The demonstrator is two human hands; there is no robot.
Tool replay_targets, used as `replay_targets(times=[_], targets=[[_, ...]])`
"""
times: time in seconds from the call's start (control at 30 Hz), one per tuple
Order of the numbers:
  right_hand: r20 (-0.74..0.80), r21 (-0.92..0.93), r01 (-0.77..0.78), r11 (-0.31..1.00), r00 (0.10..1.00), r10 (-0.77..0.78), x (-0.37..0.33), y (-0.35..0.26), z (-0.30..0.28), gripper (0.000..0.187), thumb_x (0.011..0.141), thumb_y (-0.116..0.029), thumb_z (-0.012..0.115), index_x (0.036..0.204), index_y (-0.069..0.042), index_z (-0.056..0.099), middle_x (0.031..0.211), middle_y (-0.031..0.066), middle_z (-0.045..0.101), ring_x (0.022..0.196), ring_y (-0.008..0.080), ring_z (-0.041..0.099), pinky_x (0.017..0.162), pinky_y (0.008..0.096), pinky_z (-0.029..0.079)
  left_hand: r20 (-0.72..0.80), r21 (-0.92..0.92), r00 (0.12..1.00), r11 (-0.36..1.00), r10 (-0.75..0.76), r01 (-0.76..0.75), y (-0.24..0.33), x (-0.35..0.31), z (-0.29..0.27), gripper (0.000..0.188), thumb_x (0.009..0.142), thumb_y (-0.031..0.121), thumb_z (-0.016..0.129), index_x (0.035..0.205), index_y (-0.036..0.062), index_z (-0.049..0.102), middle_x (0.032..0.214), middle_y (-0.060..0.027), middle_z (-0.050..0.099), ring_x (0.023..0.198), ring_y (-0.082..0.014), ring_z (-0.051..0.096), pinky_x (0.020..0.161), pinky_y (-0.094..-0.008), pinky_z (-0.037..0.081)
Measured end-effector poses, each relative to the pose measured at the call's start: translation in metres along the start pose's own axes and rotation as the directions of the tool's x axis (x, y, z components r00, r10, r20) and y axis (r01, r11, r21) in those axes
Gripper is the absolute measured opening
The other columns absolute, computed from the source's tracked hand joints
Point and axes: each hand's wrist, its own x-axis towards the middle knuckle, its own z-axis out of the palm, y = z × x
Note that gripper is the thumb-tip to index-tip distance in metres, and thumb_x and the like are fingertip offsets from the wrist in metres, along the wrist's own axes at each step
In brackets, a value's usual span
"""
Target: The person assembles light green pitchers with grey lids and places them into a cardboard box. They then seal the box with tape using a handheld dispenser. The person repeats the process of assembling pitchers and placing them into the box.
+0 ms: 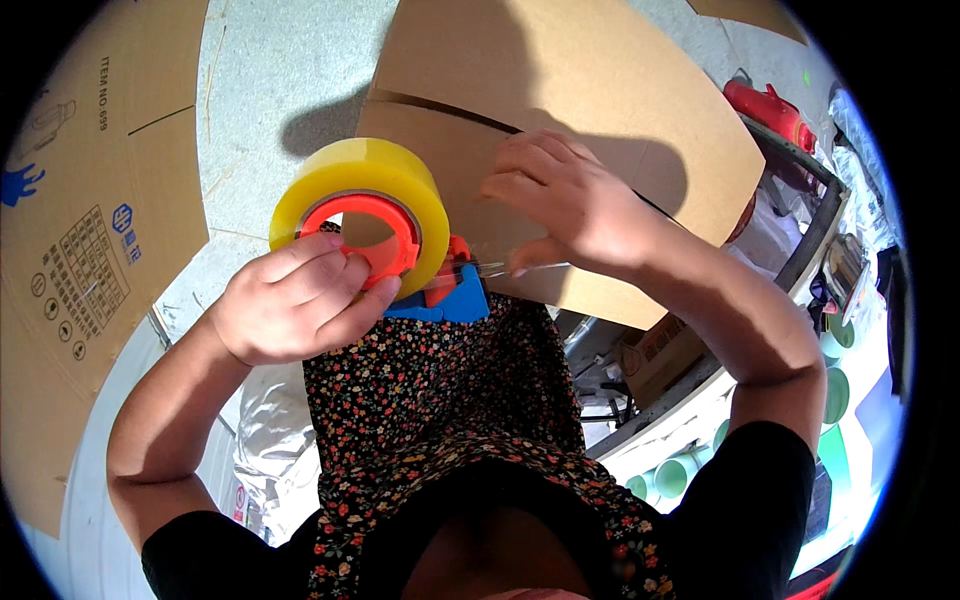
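Observation:
My left hand (295,305) is closed around the red hub of a tape dispenser (462,298) with a blue end. A thick roll of yellowish tape (428,205) sits on the hub, tilted up in front of my floral apron (430,385). To the right of the dispenser, my right hand (575,210) has its fingers curled and its thumb lowered. A thin, clear strip of tape (495,268) runs from the blue end to that thumb; the grip on it is partly hidden. Beneath both hands lies a brown cardboard box (610,90) with a slit between its flaps.
A large printed carton (150,180) stands at the left. On the right is a dark-edged bench (800,250) with plastic bags and a red object (770,112). Green cylinders (675,475) lie at the lower right. Crumpled clear plastic (275,430) lies by my left elbow.

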Motion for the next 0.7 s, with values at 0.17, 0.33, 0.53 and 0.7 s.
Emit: replay_targets(times=[0.17,0.33,0.53,0.7], targets=[[-0.133,-0.082,-0.056,0.995,0.99,0.044,-0.011,-0.01,-0.002,0.064,0.054,-0.039,0.07,0.108,-0.008,0.053,0.108,0.009,0.051,0.111,0.0289,0.047,0.097,0.0451,0.036,-0.007,0.013,1.0,1.0,0.011,-0.011,-0.004,0.0,-0.003,0.037,0.062,0.016,0.058,0.099,0.0145,0.063,0.084,0.0021,0.054,0.08,-0.0123,0.054,0.088,-0.0296,0.045],[-0.194,-0.082,-0.095,0.992,0.978,0.078,-0.019,-0.011,0.002,0.062,0.054,-0.04,0.069,0.104,-0.007,0.054,0.107,0.0095,0.051,0.112,0.0295,0.046,0.099,0.049,0.034,0.003,0.01,1.0,1.0,0.02,-0.02,-0.006,0.003,-0.003,0.037,0.062,0.016,0.059,0.098,0.0151,0.062,0.083,0.002,0.055,0.079,-0.0124,0.054,0.088,-0.0296,0.045],[-0.246,-0.117,-0.09,0.989,0.967,0.059,-0.022,-0.014,0.004,0.058,0.053,-0.041,0.072,0.095,-0.004,0.055,0.102,0.011,0.052,0.109,0.0339,0.049,0.096,0.05,0.036,-0.005,0.02,1.0,0.999,0.03,-0.03,-0.006,0.001,-0.006,0.037,0.061,0.016,0.059,0.098,0.0151,0.062,0.083,0.0022,0.055,0.079,-0.0116,0.054,0.088,-0.0291,0.046],[-0.26,-0.121,-0.085,0.989,0.964,0.051,-0.023,-0.014,0.006,0.057,0.054,-0.042,0.072,0.094,-0.005,0.055,0.1,0.0101,0.053,0.108,0.0325,0.051,0.097,0.0505,0.035,-0.011,0.02,0.999,0.999,0.035,-0.034,-0.007,-0.001,-0.005,0.037,0.061,0.015,0.06,0.098,0.0149,0.062,0.083,0.0023,0.055,0.079,-0.0111,0.054,0.087,-0.0288,0.046]])
